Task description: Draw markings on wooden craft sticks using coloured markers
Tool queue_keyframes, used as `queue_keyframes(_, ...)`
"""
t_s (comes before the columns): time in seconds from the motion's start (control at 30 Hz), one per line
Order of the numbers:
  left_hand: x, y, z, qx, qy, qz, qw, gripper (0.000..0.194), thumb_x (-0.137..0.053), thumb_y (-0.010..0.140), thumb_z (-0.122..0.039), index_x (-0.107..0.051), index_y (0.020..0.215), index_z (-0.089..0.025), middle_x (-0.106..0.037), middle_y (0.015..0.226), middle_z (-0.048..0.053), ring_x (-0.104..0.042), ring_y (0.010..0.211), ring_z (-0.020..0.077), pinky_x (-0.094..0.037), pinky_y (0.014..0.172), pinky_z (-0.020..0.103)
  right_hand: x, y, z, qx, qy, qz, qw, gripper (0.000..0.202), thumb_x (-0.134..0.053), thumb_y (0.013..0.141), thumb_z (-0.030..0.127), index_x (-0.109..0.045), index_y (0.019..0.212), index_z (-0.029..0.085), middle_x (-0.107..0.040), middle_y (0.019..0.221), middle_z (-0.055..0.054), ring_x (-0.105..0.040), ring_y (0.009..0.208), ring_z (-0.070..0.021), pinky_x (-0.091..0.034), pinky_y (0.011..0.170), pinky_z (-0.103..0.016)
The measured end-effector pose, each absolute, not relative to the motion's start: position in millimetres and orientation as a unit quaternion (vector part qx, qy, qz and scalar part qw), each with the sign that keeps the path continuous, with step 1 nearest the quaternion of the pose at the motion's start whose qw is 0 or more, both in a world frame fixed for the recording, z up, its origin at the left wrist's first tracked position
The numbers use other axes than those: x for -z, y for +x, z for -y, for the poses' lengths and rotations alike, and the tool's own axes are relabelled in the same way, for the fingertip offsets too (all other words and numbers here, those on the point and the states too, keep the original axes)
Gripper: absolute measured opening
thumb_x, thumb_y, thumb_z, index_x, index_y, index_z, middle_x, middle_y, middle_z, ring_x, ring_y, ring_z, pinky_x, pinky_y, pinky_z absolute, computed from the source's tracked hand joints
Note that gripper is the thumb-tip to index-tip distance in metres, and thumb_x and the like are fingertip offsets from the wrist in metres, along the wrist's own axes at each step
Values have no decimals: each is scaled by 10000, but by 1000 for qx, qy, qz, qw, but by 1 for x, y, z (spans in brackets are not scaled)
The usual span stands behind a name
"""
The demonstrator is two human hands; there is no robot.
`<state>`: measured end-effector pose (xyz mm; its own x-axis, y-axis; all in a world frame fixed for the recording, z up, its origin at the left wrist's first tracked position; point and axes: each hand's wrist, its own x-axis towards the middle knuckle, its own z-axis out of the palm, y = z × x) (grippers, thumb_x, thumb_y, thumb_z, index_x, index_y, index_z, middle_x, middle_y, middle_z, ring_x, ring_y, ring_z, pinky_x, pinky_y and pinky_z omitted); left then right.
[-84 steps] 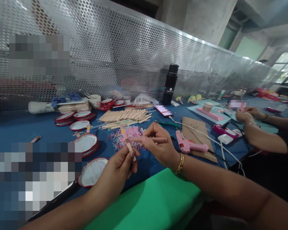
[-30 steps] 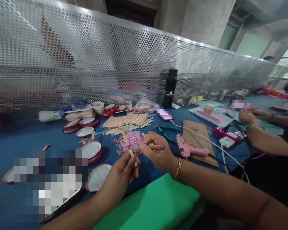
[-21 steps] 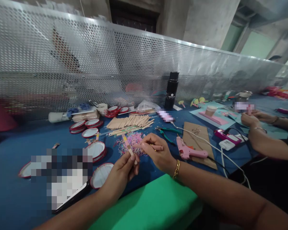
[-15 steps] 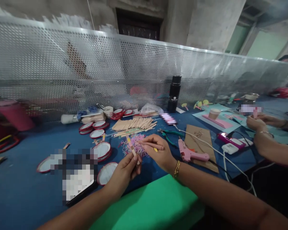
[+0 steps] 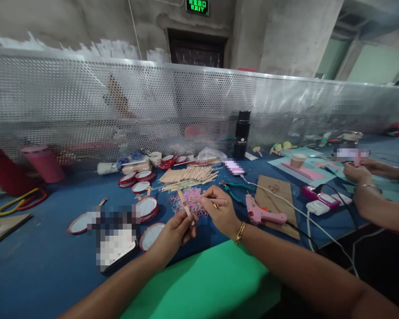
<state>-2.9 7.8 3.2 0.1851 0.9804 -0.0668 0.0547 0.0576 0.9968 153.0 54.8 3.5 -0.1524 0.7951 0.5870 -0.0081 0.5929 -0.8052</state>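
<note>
In my left hand (image 5: pixel 177 230) is a flat wooden craft stick (image 5: pixel 185 204) with coloured bands across its upper part, pinched between thumb and fingers. My right hand (image 5: pixel 221 210), with a gold bracelet at the wrist, grips a slim pinkish-brown pencil-like tool (image 5: pixel 221 202). Its tip points left, close to the stick; I cannot tell if they touch. Beneath and behind both lies a heap of small pink and purple rubber bands (image 5: pixel 197 210). A pile of plain craft sticks (image 5: pixel 189 174) sits farther back. White discs with red rims (image 5: pixel 146 207) lie left of my left hand.
To the right are a pink glue gun (image 5: pixel 264 215) on cardboard (image 5: pixel 272 191), green-handled pliers (image 5: pixel 232 191) and a white cable (image 5: pixel 286 195). A black bottle (image 5: pixel 242 135) stands before the perforated metal screen (image 5: pixel 146 97). Another person's hands (image 5: pixel 359 175) work at far right.
The camera view has tilted up and turned slightly left, bringing an exit sign into sight. Both hands keep their grips; the stick and the tool stay close together.
</note>
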Motion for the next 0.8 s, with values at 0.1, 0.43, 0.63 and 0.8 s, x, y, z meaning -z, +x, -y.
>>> queue_keyframes(0.1, -5, -2, -7, -421, 544, -482, 542, 380, -594, 798, -551, -564, 863, -179, -568, 558, -47, -335, 408, 67, -182, 422, 206, -3, 152, -57, -329, -303, 685, 576, 109, -525, 883, 267, -589, 831, 197, -617, 733, 8, -599, 670, -132, -472, 615, -241)
queue_keyframes(0.43, -3, -5, -10, -420, 535, -474, 559, 352, -585, 808, -539, -536, 825, -191, -565, 557, -54, -332, 400, 64, -194, 418, 199, -12, 150, -54, -234, -323, 710, 580, 83, -580, 807, 226, -647, 820, 179, -662, 757, -33, -613, 687, -151, -482, 666, -281)
queue_keyframes(0.63, -5, -5, -8, -419, 531, -482, 558, 352, -595, 807, -540, -542, 812, -191, -573, 573, -50, -346, 421, 64, -205, 417, 194, -9, 150, -53, -265, -328, 700, 577, 117, -577, 822, 278, -585, 748, 188, -607, 666, 8, -561, 601, -125, -448, 582, -249)
queue_keyframes(0.8, -4, -6, -8, -427, 514, -482, 566, 355, -585, 821, -545, -562, 816, -191, -568, 568, -49, -355, 434, 64, -211, 424, 191, -9, 149, -54, -255, -333, 707, 569, 130, -563, 821, 246, -565, 700, 197, -579, 652, 10, -542, 628, -133, -434, 593, -254)
